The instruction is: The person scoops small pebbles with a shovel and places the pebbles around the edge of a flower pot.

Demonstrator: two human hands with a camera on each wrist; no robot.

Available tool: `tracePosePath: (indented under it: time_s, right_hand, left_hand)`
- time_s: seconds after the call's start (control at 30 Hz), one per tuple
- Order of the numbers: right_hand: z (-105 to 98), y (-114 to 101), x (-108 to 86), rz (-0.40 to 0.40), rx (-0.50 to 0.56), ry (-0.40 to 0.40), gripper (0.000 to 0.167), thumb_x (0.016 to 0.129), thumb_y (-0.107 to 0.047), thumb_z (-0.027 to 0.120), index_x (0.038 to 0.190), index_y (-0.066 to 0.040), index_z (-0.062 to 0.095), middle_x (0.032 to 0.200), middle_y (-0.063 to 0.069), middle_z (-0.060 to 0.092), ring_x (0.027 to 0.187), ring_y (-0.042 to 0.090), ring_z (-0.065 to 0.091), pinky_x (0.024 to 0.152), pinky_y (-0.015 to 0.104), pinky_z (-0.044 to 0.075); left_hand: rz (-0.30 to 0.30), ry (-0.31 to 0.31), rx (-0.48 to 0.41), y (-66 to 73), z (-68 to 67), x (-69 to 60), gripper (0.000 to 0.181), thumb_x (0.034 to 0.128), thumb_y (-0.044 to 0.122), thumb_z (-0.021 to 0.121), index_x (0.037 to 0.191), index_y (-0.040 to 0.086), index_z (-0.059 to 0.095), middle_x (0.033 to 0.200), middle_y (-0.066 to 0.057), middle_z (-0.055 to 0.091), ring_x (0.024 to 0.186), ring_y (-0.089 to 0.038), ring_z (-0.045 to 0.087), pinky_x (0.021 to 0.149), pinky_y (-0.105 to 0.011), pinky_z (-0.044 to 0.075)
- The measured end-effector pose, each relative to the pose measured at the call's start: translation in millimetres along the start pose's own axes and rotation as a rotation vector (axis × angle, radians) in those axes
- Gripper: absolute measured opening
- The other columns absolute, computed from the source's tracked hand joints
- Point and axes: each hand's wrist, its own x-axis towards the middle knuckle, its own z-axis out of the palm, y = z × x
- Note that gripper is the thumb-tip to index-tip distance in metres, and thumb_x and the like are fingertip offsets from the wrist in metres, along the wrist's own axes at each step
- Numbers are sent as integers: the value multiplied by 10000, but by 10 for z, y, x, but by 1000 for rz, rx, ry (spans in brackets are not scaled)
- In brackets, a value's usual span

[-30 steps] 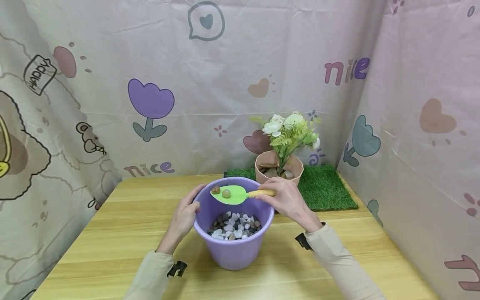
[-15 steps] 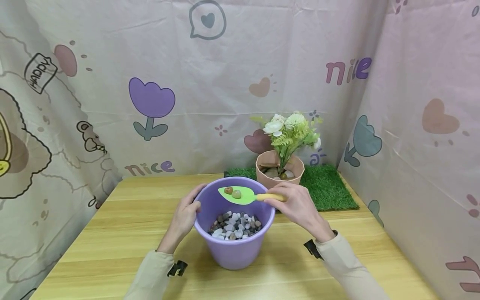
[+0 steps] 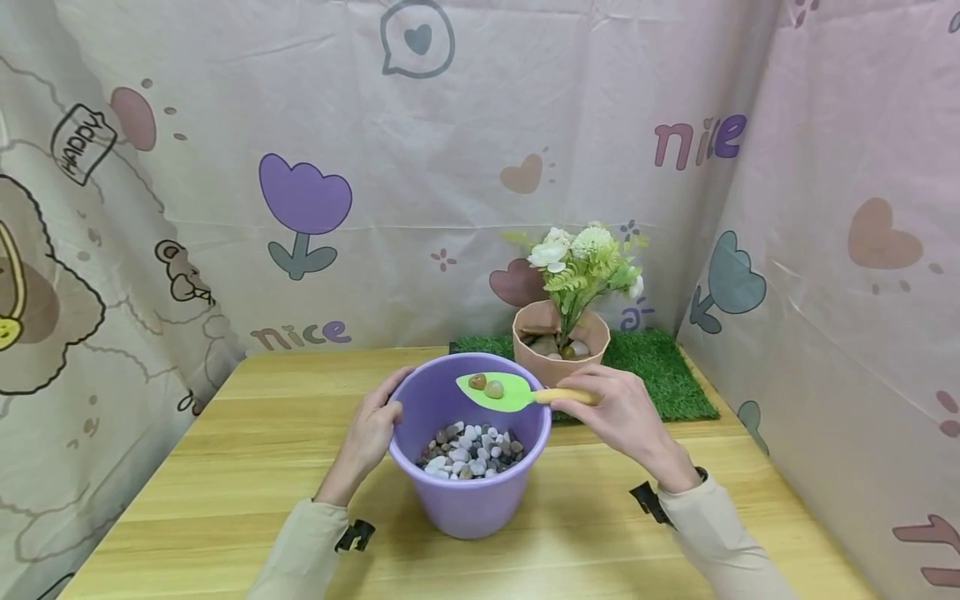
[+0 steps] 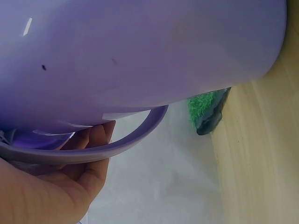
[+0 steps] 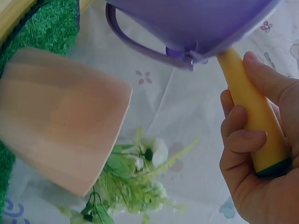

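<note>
A purple bucket (image 3: pixel 471 510) stands on the table with white, grey and brown pebbles (image 3: pixel 472 452) in its bottom. My left hand (image 3: pixel 371 427) grips its rim on the left side. In the left wrist view, the fingers curl round the bucket's handle (image 4: pixel 135 136). My right hand (image 3: pixel 621 415) holds a small garden trowel by its yellow handle (image 5: pixel 254 112). The trowel's green blade (image 3: pixel 513 398) lies over the bucket's mouth, roughly level. It carries a brown stone (image 3: pixel 477 382) and a paler stone (image 3: pixel 494 389). In the right wrist view the blade is hidden behind the bucket.
Behind the bucket, a pink flowerpot (image 3: pixel 551 368) with white artificial flowers (image 3: pixel 588 246) and some stones stands on a green turf mat (image 3: pixel 656 379). The pot is close to my right hand. Printed cloth (image 3: pixel 420 167) hangs round the wooden table (image 3: pixel 247 450).
My right hand has moved to the right with the trowel, both stones staying on the blade. The left hand and the bucket have kept their places.
</note>
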Motion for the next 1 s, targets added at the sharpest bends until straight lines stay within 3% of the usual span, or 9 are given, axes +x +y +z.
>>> tracePosePath:
  time_s: [0.23, 0.5, 0.73, 1.0]
  right_hand:
    - [-227, 131, 20, 34, -49, 40, 234, 718, -243, 853, 924, -148, 796, 878, -27, 744, 670, 64, 627, 575, 213, 487]
    - [-460, 428, 54, 75, -159, 81, 179, 726, -215, 847, 870, -121, 795, 817, 20, 736, 650, 159, 646, 574, 318, 493]
    - [-490, 660, 37, 132, -220, 71, 198, 755, -242, 826, 875, -87, 795, 788, 58, 728, 616, 188, 619, 546, 327, 462]
    - [-451, 772, 14, 248, -248, 38, 233, 806, -289, 787, 906, -78, 793, 804, 103, 727, 571, 160, 560, 488, 293, 405]
  left_hand:
    - [4, -1, -6, -6, 6, 2, 667, 806, -32, 419, 1457, 110, 462, 1475, -141, 485, 1299, -343, 498, 1072, -505, 415]
    - [21, 7, -19, -7, 0, 12, 681, 790, -46, 422, 1459, 76, 454, 1481, -162, 475, 1335, -360, 468, 1103, -515, 381]
    - [3, -1, -7, -4, 0, 3, 669, 809, -38, 416, 1466, 86, 445, 1497, -157, 457, 1338, -363, 464, 1104, -520, 385]
    - [3, 0, -6, -6, 1, -3, 667, 812, -35, 418, 1464, 99, 451, 1488, -152, 469, 1323, -360, 480, 1094, -518, 397]
